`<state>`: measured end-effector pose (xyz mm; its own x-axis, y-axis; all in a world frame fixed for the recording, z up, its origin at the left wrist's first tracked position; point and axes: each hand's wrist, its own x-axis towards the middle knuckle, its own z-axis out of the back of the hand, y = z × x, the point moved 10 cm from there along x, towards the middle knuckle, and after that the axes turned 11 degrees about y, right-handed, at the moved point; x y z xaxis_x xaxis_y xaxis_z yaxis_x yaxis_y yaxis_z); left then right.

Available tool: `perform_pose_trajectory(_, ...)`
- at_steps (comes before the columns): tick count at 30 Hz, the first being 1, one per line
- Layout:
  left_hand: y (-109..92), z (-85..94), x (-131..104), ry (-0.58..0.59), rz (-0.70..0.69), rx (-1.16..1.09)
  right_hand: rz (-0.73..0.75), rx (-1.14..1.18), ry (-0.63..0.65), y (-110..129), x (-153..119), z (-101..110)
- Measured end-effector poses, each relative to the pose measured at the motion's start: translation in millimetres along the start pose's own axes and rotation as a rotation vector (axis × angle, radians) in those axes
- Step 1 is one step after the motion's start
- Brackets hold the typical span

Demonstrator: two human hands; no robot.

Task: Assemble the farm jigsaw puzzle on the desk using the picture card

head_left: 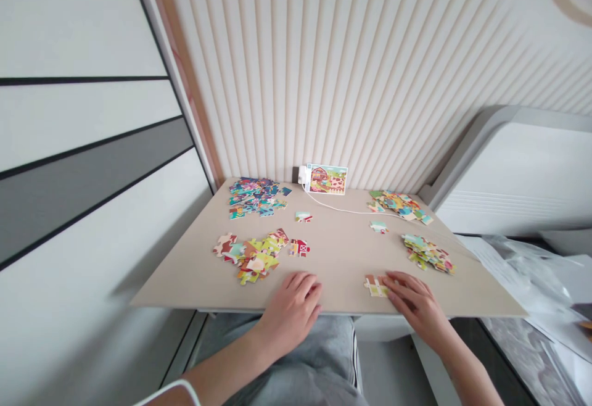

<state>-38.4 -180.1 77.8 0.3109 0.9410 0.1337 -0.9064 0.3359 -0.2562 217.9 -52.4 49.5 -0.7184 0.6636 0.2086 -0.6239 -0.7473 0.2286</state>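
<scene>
Puzzle strip (376, 285), long axis left-right

Bright, diffuse light, prob. from R; soft shadow on white panel (99, 270) L of worktop (342, 252). Wide-angle distortion: ribbed wall (324, 73) stretched & blurry twd top R. Puzzle pcs (428, 253) slightly soft.

Tabletop (342, 252) rear: I see the picture card (333, 179) between far-left pile (254, 195) and far-right pile (400, 204).
Front: puzzle pieces (375, 286) lie between my left hand (296, 304) and right hand (419, 301).
</scene>
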Motion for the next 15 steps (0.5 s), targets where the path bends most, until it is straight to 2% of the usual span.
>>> perform_pose_trajectory(4, 2.4, 0.9, -2.2, -0.005, -0.025, 0.011, -0.067, 0.058, -0.067, -17.5, 7.4, 13.7)
perform_pose_trajectory(9, 1.3, -1.4, -0.2, -0.049, -0.044, 0.033, -0.197, 0.225, -0.310, -60.0, 26.7, 40.4)
perform_pose_trajectory(12, 2.2, -2.9, -1.6, -0.075, -0.064, 0.050, -0.264, 0.301, -0.382, -84.2, 35.3, 38.9)
perform_pose_trajectory(15, 1.8, -4.2, -2.5, -0.089, -0.086, 0.058, -0.315, 0.342, -0.344, -96.9, 37.6, 28.2)
